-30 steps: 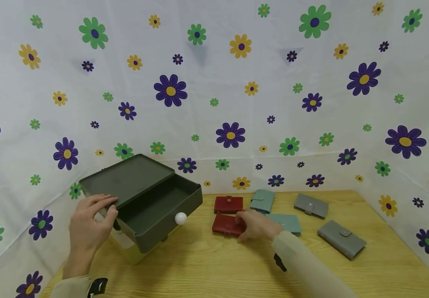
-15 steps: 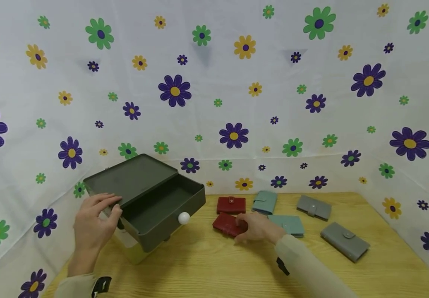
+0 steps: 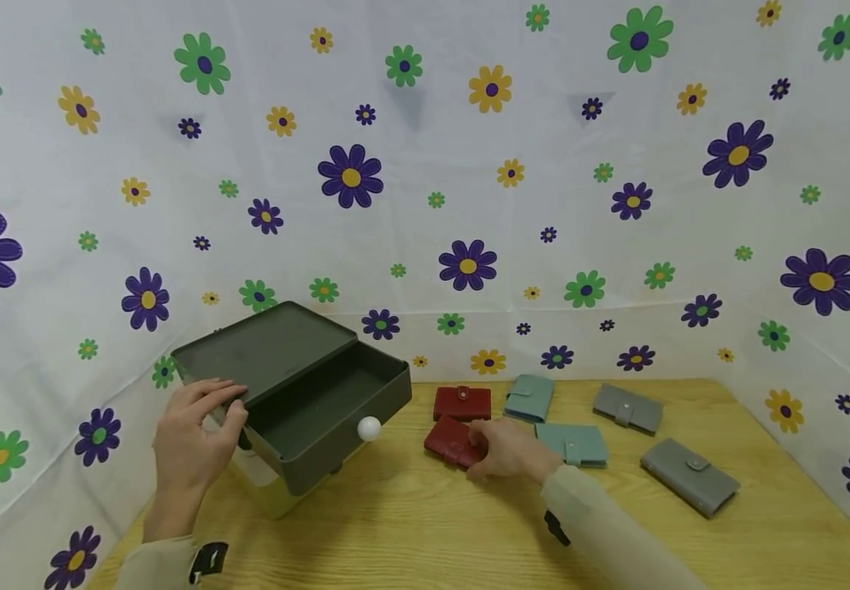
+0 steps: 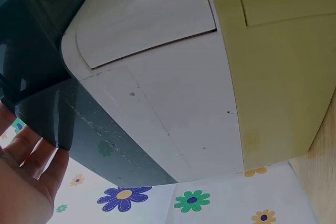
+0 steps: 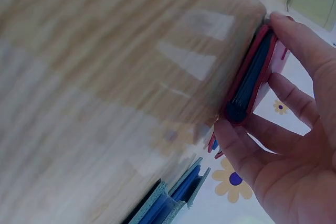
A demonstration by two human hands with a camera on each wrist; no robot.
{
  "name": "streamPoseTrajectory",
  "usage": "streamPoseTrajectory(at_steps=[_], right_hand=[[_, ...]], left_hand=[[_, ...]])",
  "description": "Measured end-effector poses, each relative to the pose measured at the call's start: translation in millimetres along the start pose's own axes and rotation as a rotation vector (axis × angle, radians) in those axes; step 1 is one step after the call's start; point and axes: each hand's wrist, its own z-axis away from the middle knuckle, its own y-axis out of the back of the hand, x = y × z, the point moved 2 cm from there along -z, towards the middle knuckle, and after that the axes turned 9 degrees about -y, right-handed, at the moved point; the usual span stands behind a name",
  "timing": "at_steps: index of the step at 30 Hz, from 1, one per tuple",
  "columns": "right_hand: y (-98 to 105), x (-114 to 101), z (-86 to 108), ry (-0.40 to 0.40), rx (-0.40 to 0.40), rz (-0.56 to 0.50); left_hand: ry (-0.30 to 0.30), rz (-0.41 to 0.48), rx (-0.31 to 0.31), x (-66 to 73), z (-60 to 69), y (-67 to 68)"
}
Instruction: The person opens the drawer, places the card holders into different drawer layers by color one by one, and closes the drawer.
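In the head view my right hand (image 3: 507,449) grips the nearer red card wallet (image 3: 448,442), which lies turned at an angle on the table. The right wrist view shows the thumb and fingers on the edges of this red wallet (image 5: 251,77), with its dark inner leaves facing the camera. My left hand (image 3: 196,447) rests its fingers on the top corner of a dark-topped storage box (image 3: 265,348). Its dark drawer (image 3: 343,447) is pulled out and has a white round knob (image 3: 369,428). In the left wrist view, the left fingertips (image 4: 59,163) touch the dark casing.
Behind the gripped wallet lies another red wallet (image 3: 461,403). Two teal wallets (image 3: 530,397) lie beside them, one partly behind my right hand. Two grey wallets (image 3: 690,477) lie farther right. A flower-patterned cloth (image 3: 425,147) surrounds the wooden table (image 3: 410,533).
The nearer red wallet has turned clockwise on the table under my right hand, and its far edge has shifted. The left hand stays on the box. The head view has swung slightly left.
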Motion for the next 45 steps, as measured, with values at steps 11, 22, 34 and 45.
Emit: streamPoseTrajectory(at_steps=[11,22,34,45], right_hand=[[-1.1,-7.5,1.8,-0.041,0.007,-0.004],[-0.4,-0.9,4.4,-0.052,0.049,-0.082],[7.5,2.3,11.6,-0.033,0.131,-0.116],[18.3,-0.1,17.4,0.003,0.202,-0.149]], left_hand=[[0.01,0.008,-0.005,1.7,-1.9,-0.9],[0.011,0.002,-0.004,1.7,-0.5,-0.6],[0.005,0.005,0.004,2.0,-1.5,0.6],[0.006,-0.002,0.0,0.2,-0.6,0.6]])
